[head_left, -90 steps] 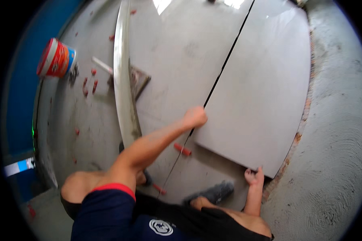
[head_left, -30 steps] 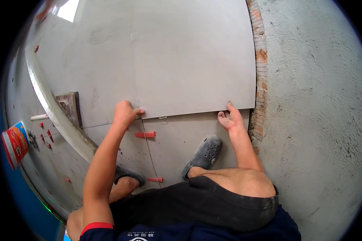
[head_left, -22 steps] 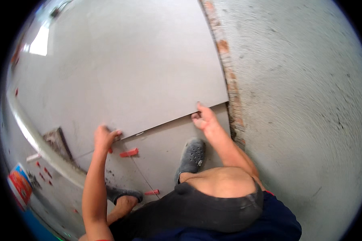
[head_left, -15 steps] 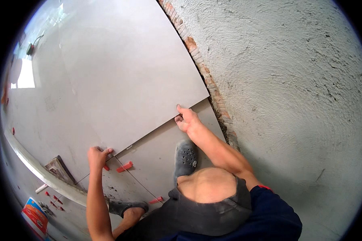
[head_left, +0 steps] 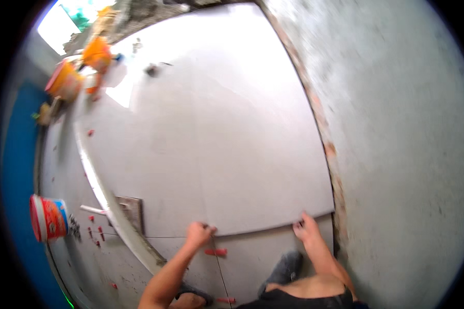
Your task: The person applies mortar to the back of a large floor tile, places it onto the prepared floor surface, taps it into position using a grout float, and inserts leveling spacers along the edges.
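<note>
A large pale grey floor tile with a glossy face lies ahead of me, its near edge running between my hands. At its near left corner is my left hand, fingers closed on the edge. My right hand grips the same edge near the right corner, thumb and fingers pinched on it. A dark shadow band shows under this edge, which sits slightly above the laid tile at my feet. Motion blur hides the fingertips' exact contact.
Red levelling wedges lie by the joint. To the left are a long pale straightedge, a brown trowel and a red-and-blue bucket. Orange containers stand far left. A rough grey wall rises on the right.
My view has swung up and turned, bringing the tile's far end, the orange containers and the blue wall into sight. Both hands remain at the tile's near edge.
</note>
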A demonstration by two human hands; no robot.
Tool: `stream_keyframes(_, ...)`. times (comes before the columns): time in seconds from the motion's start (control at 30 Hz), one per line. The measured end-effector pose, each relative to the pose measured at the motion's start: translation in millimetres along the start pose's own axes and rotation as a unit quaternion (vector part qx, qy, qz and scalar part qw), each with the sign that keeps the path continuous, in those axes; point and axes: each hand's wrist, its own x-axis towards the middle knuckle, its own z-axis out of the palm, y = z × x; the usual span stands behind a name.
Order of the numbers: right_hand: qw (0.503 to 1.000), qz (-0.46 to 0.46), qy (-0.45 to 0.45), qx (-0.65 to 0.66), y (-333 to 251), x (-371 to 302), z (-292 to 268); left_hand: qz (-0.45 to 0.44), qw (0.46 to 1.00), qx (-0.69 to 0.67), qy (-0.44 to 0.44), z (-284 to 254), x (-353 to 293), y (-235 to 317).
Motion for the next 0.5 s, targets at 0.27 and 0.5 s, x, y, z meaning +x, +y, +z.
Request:
stream_keyframes(0.27,0.998,0.008,0.068,-0.017,15,19,-5,0.054,0.998,0.038,0.018,7,-11,-38)
stream_keyframes(0.5,0.997,-0.04,0.062,-0.039,-24,-3,18,0.067,0.997,0.032,0.009,-25,15,13)
